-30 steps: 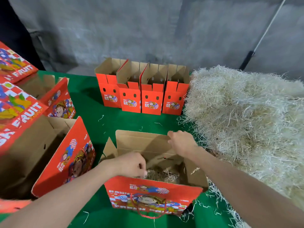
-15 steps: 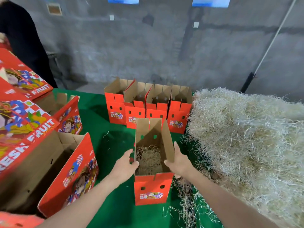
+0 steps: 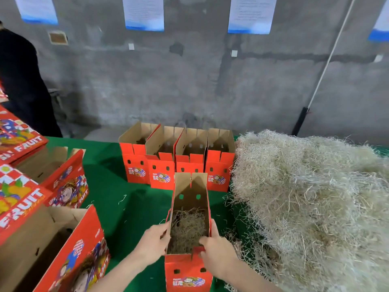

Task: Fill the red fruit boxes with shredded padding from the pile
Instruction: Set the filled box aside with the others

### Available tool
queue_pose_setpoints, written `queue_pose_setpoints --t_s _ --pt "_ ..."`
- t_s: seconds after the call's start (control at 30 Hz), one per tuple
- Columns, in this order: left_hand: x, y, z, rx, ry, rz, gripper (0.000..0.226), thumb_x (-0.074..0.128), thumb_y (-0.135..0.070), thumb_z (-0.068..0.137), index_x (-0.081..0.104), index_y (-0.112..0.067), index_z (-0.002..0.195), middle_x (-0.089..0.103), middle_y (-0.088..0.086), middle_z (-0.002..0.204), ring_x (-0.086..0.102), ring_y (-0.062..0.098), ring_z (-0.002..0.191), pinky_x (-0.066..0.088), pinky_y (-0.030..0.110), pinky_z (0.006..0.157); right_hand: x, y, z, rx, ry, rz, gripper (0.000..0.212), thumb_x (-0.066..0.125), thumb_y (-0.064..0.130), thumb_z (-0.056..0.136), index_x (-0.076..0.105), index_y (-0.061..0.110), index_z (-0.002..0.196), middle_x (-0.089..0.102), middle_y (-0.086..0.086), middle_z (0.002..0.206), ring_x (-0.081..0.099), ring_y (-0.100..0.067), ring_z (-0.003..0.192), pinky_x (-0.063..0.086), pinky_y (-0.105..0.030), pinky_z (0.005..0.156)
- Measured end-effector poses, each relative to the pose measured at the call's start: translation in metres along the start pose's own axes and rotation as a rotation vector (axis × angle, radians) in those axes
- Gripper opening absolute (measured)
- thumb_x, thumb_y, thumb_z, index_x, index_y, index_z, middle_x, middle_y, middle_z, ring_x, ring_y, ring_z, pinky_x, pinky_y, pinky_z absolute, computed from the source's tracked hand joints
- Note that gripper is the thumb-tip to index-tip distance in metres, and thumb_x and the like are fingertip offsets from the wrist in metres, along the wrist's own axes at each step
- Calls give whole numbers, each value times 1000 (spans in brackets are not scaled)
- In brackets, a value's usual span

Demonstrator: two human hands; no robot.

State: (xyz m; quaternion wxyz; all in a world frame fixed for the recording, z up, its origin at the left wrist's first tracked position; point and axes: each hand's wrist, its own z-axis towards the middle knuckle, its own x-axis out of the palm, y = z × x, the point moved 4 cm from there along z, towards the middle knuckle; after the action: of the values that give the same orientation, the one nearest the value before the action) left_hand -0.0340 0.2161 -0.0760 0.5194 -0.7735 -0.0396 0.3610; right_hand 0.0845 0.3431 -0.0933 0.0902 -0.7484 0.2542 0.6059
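Note:
A narrow red fruit box (image 3: 188, 273) stands open on the green table right in front of me, its short end toward me. Brownish shredded padding (image 3: 187, 227) lies in its bottom. My left hand (image 3: 153, 243) holds the box's left wall, fingers at its top edge. My right hand (image 3: 217, 252) grips the near right corner, thumb hooked over the rim into the box. The big pale pile of shredded padding (image 3: 305, 197) rises just right of the box. Several more open red boxes (image 3: 160, 175) stand in a row behind it.
Larger red fruit cartons (image 3: 69, 256) lie open on their sides at the left, with flat printed ones (image 3: 19, 199) stacked on them. A person in dark clothes (image 3: 23, 85) stands at the far left. A grey wall (image 3: 189, 81) lies beyond the green table (image 3: 109, 165).
The box was broadside to me with my hands inside it; it has been turned short end toward me. My hands went from flat against its sides to gripping its near end.

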Motion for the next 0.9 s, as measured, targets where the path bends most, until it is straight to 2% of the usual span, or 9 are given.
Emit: queue_pose_setpoints --t_s 0.1,0.23,0.37,0.53,0.6,0.67,0.77,0.83,0.9 --pt "2 -16 28 -3 71 14 36 38 -8 98 56 -19 127 59 9 125 57 21 113 49 36 95 -11 -13 17 93 -41 -18 22 43 23 95 52 13 113 -11 -22 153 60 -33 100 49 -38 87" --pt "23 -46 71 66 82 414 16 42 -5 92 46 -5 76 57 15 88 55 25 80 48 33 75 -24 -20 33 114 -24 -47 22 48 14 92 51 8 113 -8 -24 152 59 -36 101 48 -39 84" --pt "30 -63 80 83 -84 683 21 37 4 82 54 -2 93 62 19 95 56 31 77 40 31 63 -25 -30 31 121 -47 -42 22 48 6 89 58 7 109 -5 -18 154 62 -34 95 49 -37 84" --pt "33 -75 73 252 -283 608 33 35 5 82 53 -6 107 64 12 83 40 12 49 32 23 52 -21 -63 22 153 -146 -25 8 47 9 90 50 14 84 -7 -10 156 65 -29 84 51 -35 75" --pt "34 -87 89 292 -274 493 32 35 5 88 52 -2 114 65 13 85 53 19 58 38 25 55 -31 -81 33 192 -204 -14 9 46 12 92 53 13 87 -7 -11 156 65 -28 83 52 -36 74" --pt "35 -92 111 263 -159 331 39 36 -1 95 42 -6 134 62 13 115 61 26 97 47 27 81 -42 -98 48 247 -237 3 9 45 11 93 53 13 91 -10 -11 155 63 -28 87 52 -36 74" --pt "52 -80 136 227 56 317 68 42 -15 98 -2 -23 150 4 0 157 28 21 139 23 23 108 -41 -114 72 287 -238 -9 37 49 6 91 43 21 125 -23 -12 152 51 -33 113 51 -40 84" --pt "66 -67 144 237 87 402 66 41 -16 98 2 -30 150 -8 -3 157 21 17 141 19 17 105 -37 -113 86 287 -225 -8 52 50 5 90 34 27 133 -28 -17 149 42 -37 121 49 -41 88" --pt "78 -58 151 223 122 462 62 39 -10 98 9 -23 150 -5 1 158 6 15 144 8 16 107 -40 -114 97 307 -231 29 36 47 7 92 46 21 126 -20 -19 151 43 -38 120 48 -41 88"
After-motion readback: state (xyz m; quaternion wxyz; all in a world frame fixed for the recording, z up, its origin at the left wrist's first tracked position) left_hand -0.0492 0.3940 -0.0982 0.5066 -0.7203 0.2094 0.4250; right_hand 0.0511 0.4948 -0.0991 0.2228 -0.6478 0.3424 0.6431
